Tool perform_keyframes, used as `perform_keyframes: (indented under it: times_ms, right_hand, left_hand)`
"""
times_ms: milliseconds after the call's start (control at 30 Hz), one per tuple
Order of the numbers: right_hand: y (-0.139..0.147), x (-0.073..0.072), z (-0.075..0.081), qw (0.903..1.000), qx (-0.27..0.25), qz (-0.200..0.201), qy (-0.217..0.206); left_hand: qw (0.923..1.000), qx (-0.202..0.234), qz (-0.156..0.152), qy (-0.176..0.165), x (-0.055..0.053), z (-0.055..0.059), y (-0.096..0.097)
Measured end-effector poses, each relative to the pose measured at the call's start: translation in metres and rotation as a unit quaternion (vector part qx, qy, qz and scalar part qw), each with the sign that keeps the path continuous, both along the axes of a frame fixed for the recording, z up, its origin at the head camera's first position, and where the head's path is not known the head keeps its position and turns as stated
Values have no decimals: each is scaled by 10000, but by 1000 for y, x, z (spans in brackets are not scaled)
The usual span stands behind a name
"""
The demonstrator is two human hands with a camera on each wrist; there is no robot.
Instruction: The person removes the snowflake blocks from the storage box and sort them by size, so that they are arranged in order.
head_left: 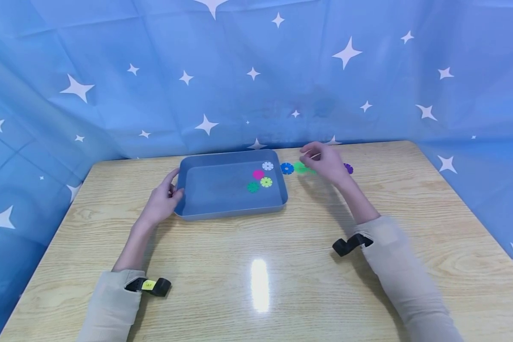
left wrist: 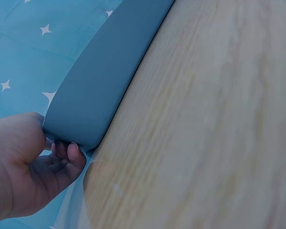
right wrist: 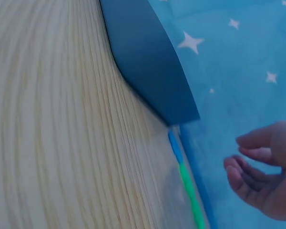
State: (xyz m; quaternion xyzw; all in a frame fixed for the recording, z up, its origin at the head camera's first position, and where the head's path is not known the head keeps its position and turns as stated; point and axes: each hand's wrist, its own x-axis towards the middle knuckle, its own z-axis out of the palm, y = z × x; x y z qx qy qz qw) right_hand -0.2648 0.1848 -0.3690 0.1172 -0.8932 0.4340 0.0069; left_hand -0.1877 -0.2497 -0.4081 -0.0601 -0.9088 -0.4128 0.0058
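A blue-grey tray [head_left: 213,190] lies on the table, and my left hand [head_left: 161,202] grips its left end, thumb at the rim and fingers curled at the outer wall. In the tray's right part are snowflake-shaped plastic discs: white [head_left: 267,166], pink [head_left: 258,175], yellow-green [head_left: 266,182] and dark green [head_left: 252,187]. Right of the tray runs a row with a blue disc [head_left: 287,168], a bright green disc [head_left: 300,167] and a purple disc [head_left: 348,168]. My right hand [right wrist: 269,174] hovers above this row, fingers loosely bent, nothing between them, hiding part of it.
The wooden table [head_left: 213,266] ends just behind the tray and the row. A blue cloth with white stars [head_left: 248,47] hangs behind and at the sides. Each sleeve carries a black wrist strap, as on the right forearm [head_left: 406,280].
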Motion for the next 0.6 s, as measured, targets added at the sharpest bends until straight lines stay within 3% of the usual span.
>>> perform_keyframes:
  times_ms: [433,600]
  right_hand:
    - [-45,14,12,9976,-204,662,48]
    - [-60,17,11,9934,-274,1109,111]
  left_hand:
    - [10000,-43,2,23,0,0,1]
    - [10000,-51,15,6,0,0,1]
